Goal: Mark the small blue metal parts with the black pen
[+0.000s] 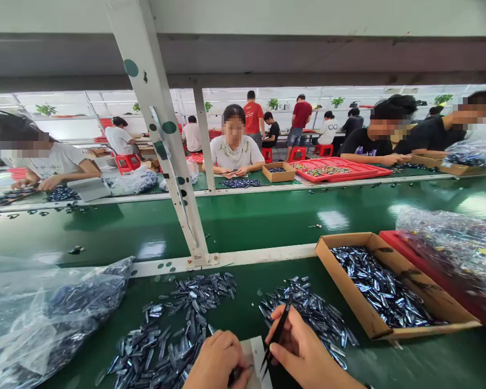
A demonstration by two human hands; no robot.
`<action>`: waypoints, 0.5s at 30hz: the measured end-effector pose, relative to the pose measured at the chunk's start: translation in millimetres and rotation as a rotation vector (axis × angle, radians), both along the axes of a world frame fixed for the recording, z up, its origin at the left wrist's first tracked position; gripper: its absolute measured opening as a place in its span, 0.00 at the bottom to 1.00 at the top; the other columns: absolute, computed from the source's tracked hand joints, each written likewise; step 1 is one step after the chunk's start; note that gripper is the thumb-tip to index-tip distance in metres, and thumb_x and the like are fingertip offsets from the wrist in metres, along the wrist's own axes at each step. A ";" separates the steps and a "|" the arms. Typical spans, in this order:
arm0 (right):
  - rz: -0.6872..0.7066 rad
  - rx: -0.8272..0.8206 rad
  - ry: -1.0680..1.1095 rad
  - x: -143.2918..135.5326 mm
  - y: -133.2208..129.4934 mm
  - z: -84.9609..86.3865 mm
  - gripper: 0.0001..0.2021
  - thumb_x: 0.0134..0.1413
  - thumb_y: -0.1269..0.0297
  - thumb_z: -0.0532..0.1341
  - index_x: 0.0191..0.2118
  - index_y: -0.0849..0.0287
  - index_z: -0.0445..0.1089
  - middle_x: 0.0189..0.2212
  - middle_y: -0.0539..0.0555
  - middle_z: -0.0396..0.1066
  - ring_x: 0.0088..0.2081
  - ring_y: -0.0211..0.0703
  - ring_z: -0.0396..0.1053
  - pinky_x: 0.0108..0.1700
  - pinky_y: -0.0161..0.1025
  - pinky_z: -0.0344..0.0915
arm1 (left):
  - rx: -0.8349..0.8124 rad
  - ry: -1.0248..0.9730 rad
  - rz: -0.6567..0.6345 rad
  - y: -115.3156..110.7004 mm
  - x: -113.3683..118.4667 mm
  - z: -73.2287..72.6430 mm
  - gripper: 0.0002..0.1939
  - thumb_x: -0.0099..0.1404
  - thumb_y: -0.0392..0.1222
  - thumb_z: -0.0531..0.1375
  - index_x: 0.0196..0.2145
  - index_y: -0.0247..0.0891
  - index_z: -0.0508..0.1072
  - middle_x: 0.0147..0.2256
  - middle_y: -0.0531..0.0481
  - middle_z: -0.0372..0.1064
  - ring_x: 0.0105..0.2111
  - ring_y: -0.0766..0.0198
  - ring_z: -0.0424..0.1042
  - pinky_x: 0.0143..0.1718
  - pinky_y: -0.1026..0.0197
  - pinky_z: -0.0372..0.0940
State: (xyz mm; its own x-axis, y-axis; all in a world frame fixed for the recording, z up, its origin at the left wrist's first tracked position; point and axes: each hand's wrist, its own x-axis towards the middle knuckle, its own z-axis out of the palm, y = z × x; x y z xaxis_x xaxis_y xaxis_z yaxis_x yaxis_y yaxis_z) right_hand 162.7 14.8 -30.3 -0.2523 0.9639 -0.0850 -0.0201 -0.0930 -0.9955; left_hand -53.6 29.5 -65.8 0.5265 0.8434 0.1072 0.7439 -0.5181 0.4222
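My right hand [297, 343] is closed round black tweezers [278, 330], whose tips point down over a small pale board [257, 359]. Curled at the board's left edge is my left hand [221, 356]; a small dark piece shows under its fingers, too hidden to name. Shiny dark-blue pieces lie in a pile [308, 308] just beyond my right hand. Another spread of such pieces [157, 346] reaches from beside my left hand toward the left.
A cardboard box [350, 300] of shiny pieces stands at right, beside a red tray [392, 237] with plastic bags. A clear bag [65, 319] fills the left. Beyond a white post [166, 135] and green belt [259, 216], several people sit working.
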 end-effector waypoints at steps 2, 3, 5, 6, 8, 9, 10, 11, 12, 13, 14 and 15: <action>-0.013 0.006 -0.012 -0.8 -0.2 -1.9 0.19 0.52 0.57 0.66 0.45 0.54 0.59 0.35 0.51 0.71 0.34 0.45 0.72 0.38 0.42 0.70 | -0.049 -0.007 0.010 -0.9 1.0 4.2 0.07 0.51 0.30 0.63 0.27 0.42 0.74 0.30 0.53 0.68 0.33 0.62 0.67 0.40 0.60 0.59; -0.023 0.012 -0.023 -1.2 -0.5 -3.1 0.19 0.52 0.57 0.67 0.44 0.54 0.60 0.35 0.52 0.71 0.35 0.45 0.72 0.38 0.42 0.70 | -0.074 -0.012 0.017 -1.7 1.5 9.1 0.07 0.52 0.30 0.64 0.27 0.41 0.74 0.30 0.53 0.68 0.34 0.61 0.67 0.41 0.59 0.59; -0.039 0.019 -0.039 -2.1 -1.3 -4.5 0.18 0.51 0.57 0.67 0.44 0.54 0.60 0.34 0.52 0.71 0.36 0.45 0.72 0.39 0.42 0.70 | -0.120 -0.034 0.038 -4.2 2.3 22.5 0.06 0.54 0.31 0.64 0.28 0.41 0.74 0.31 0.53 0.68 0.35 0.61 0.67 0.43 0.58 0.59; -0.043 0.017 -0.042 -2.5 -1.7 -4.5 0.18 0.51 0.57 0.67 0.44 0.54 0.60 0.35 0.52 0.71 0.37 0.46 0.72 0.40 0.42 0.70 | -0.148 -0.046 0.029 -5.5 2.4 29.5 0.05 0.56 0.32 0.64 0.29 0.41 0.74 0.32 0.53 0.69 0.36 0.61 0.67 0.43 0.58 0.59; -0.043 0.010 -0.045 -3.4 -1.9 -3.6 0.18 0.51 0.56 0.67 0.43 0.54 0.60 0.34 0.52 0.71 0.37 0.46 0.72 0.39 0.43 0.70 | -0.176 -0.051 0.027 -7.5 2.1 39.6 0.04 0.58 0.34 0.64 0.30 0.41 0.75 0.33 0.53 0.69 0.37 0.61 0.67 0.43 0.59 0.59; -0.036 0.004 -0.044 -3.8 -1.6 -3.1 0.19 0.50 0.56 0.67 0.42 0.54 0.60 0.34 0.52 0.71 0.36 0.46 0.72 0.39 0.43 0.69 | -0.178 -0.046 0.023 -7.9 1.4 41.3 0.03 0.58 0.34 0.64 0.30 0.41 0.75 0.33 0.53 0.69 0.37 0.61 0.67 0.43 0.59 0.59; -0.033 0.004 -0.040 -4.2 -1.2 -3.1 0.19 0.50 0.56 0.68 0.42 0.54 0.60 0.33 0.52 0.71 0.35 0.46 0.72 0.38 0.43 0.69 | -0.171 -0.038 0.022 -7.7 0.5 40.4 0.03 0.59 0.35 0.65 0.30 0.42 0.75 0.32 0.53 0.68 0.37 0.60 0.67 0.43 0.59 0.59; -0.026 0.006 -0.034 -4.5 -0.6 -3.7 0.19 0.49 0.55 0.68 0.41 0.54 0.60 0.33 0.52 0.71 0.35 0.46 0.71 0.38 0.43 0.69 | -0.160 -0.029 0.019 -6.7 -0.7 36.8 0.02 0.59 0.36 0.66 0.31 0.42 0.75 0.32 0.53 0.68 0.37 0.60 0.67 0.43 0.59 0.58; -0.023 0.009 -0.027 -4.8 0.3 -5.4 0.20 0.49 0.54 0.69 0.41 0.54 0.60 0.33 0.51 0.71 0.34 0.46 0.71 0.37 0.43 0.69 | -0.148 -0.018 0.007 -4.9 -2.2 31.0 0.02 0.59 0.38 0.66 0.31 0.42 0.76 0.32 0.53 0.68 0.37 0.60 0.67 0.43 0.60 0.58; -0.026 0.017 -0.017 -5.1 1.2 -8.0 0.20 0.48 0.54 0.69 0.42 0.54 0.60 0.32 0.51 0.71 0.34 0.45 0.71 0.37 0.42 0.69 | -0.134 -0.009 -0.001 -2.4 -3.8 23.9 0.03 0.59 0.39 0.67 0.32 0.43 0.76 0.33 0.53 0.68 0.37 0.60 0.67 0.43 0.60 0.58; -0.021 0.021 -0.010 -5.4 2.2 -11.5 0.21 0.48 0.53 0.69 0.42 0.54 0.61 0.33 0.51 0.71 0.34 0.45 0.71 0.37 0.41 0.69 | -0.127 0.005 -0.023 0.7 -5.3 16.0 0.04 0.58 0.41 0.67 0.32 0.43 0.77 0.33 0.53 0.68 0.36 0.61 0.66 0.42 0.61 0.58; -0.047 0.023 0.001 -5.8 3.3 -15.6 0.22 0.47 0.52 0.69 0.42 0.54 0.61 0.32 0.51 0.71 0.33 0.45 0.71 0.36 0.40 0.68 | -0.118 0.015 -0.062 4.1 -6.6 8.4 0.03 0.59 0.42 0.67 0.32 0.44 0.77 0.33 0.53 0.68 0.35 0.61 0.65 0.39 0.62 0.58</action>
